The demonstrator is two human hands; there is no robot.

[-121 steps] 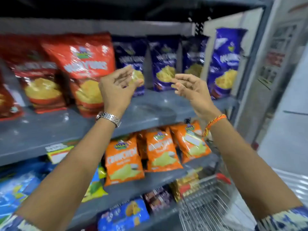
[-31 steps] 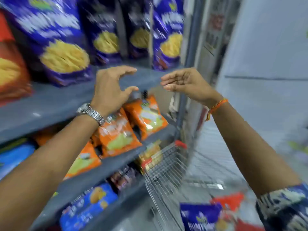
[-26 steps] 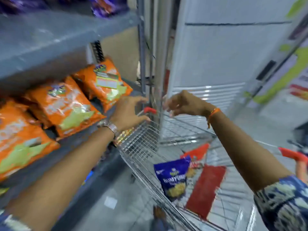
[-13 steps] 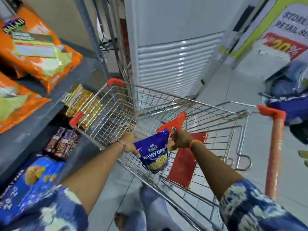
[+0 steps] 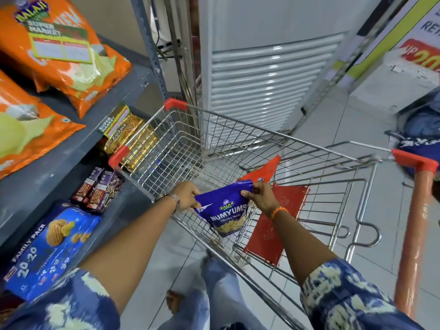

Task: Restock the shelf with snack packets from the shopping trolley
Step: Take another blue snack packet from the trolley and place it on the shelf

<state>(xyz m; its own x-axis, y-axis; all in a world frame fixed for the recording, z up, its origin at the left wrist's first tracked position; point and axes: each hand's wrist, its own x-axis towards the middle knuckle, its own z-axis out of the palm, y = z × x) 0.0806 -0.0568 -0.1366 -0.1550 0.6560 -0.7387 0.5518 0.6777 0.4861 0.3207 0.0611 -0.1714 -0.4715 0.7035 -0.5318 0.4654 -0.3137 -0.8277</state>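
A blue snack packet marked "Numyums" hangs inside the wire shopping trolley, held by its top edge. My left hand pinches the top left corner and my right hand pinches the top right corner. Behind it a red packet pokes up from the trolley. The grey shelf runs along the left, with orange snack packets lying on it.
A flat red panel lies in the trolley's child seat. The trolley's orange handle stands at the right. Lower shelves hold gold biscuit packs, small dark packs and a blue family pack. A white louvred cabinet stands behind the trolley.
My view has swung from the upper shelf down to the trolley. Both hands left the shelf, reached into the trolley and took hold of the blue packet's top corners.
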